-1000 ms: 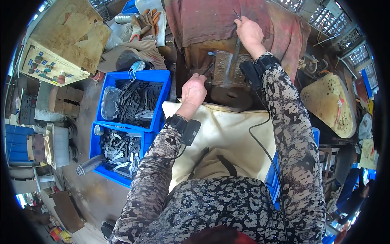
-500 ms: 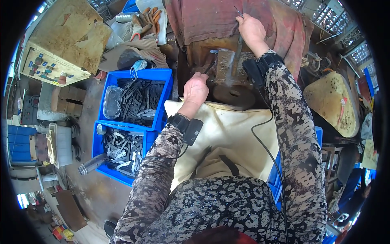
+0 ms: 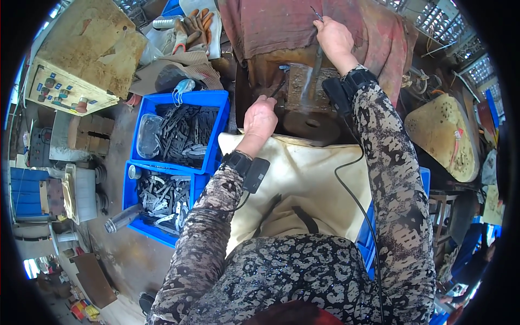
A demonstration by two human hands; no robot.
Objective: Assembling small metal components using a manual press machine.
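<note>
My left hand [image 3: 260,118] is closed at the near left of a grimy machine recess, the fingers round the end of a thin dark strip [image 3: 280,85] that points up and away. I cannot make out its exact kind. Higher and to the right, my right hand [image 3: 335,40] is closed in front of the red-brown cloth, pinching a slender dark piece with a pointed tip [image 3: 315,12]. Between the hands a worn brown block [image 3: 301,89] stands wet behind a round disc with a central hole [image 3: 312,124]. A thin pipe [image 3: 317,67] comes down by the block.
Two blue bins [image 3: 223,108] at my left hold dark and silvery flat metal parts. Beyond them stands a stained control box [image 3: 81,54] with knobs. A cream apron [image 3: 303,173] covers my lap. Cables hang from both wrist devices. A pitted triangular panel [image 3: 444,138] is at the right.
Both hands stay almost in place. The dark strip by my left hand shows a little more clearly and slightly steeper. The whole view has shifted very slightly.
</note>
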